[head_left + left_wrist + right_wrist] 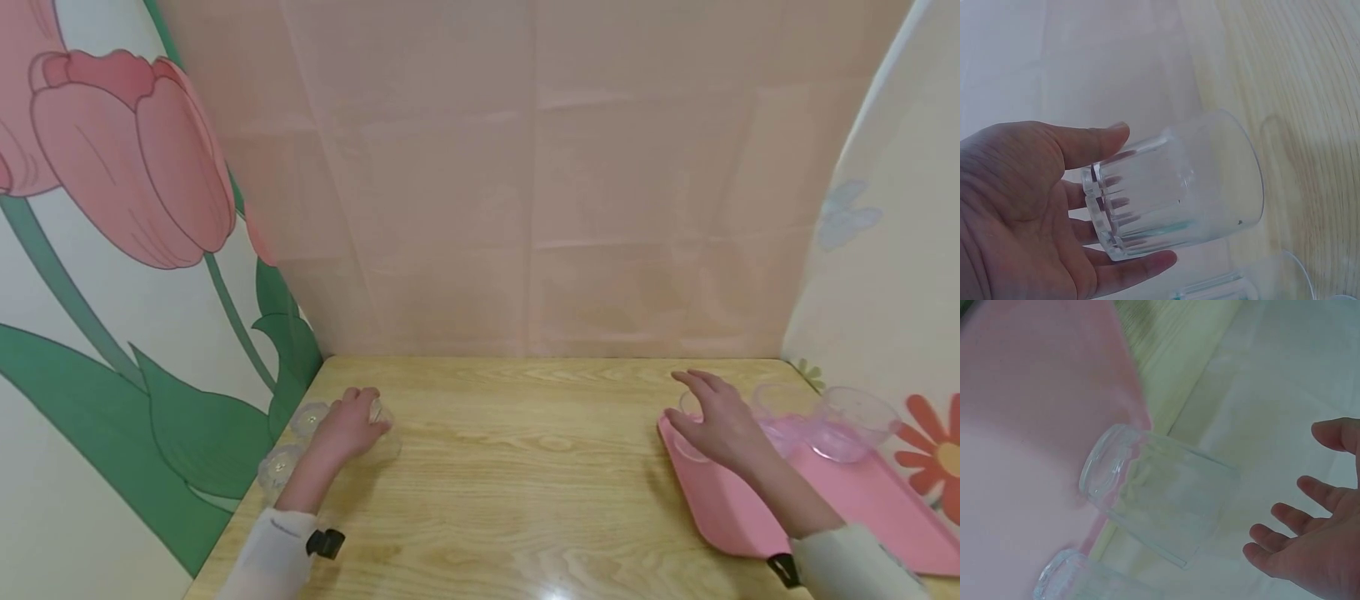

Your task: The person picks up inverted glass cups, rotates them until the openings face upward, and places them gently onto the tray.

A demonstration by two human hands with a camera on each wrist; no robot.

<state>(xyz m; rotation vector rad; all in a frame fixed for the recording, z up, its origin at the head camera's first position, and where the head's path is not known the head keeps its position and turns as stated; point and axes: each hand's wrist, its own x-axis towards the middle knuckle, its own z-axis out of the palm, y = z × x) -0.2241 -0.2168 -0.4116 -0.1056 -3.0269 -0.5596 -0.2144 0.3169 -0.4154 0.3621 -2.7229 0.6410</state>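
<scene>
L hand has thumb + fingers wrapped round the thick fluted base of a clear cup, mouth pointing down away from the palm, so held cup is upside down; can't tell if its rim touches the bench under the hand. Just L of that hand, two more clear cups, one farther out and one nearer the wrist, also base-up. R hand is empty, fingers spread, thumb apart; R wrist view shows a gap btw its fingertips and the corner cup, which stands mouth-up on the corner of the pink tray beneath and R of that hand. Two further cups stand R of it on the tray, a middle cup and an end cup. Risks, my read: L grip is all at the base end, so smooth wet-looking plastic or glass (can't tell which) could slip or swing if fingers loosen; a low wrist move L could clip the two cups there, b/c they're so close. On R side, a sideways sweep of those spread fingers might tip the corner cup, prob. off the tray since it's right by the edge, or knock it into its neighbour. Clear walls also make rims easy to misjudge.
</scene>
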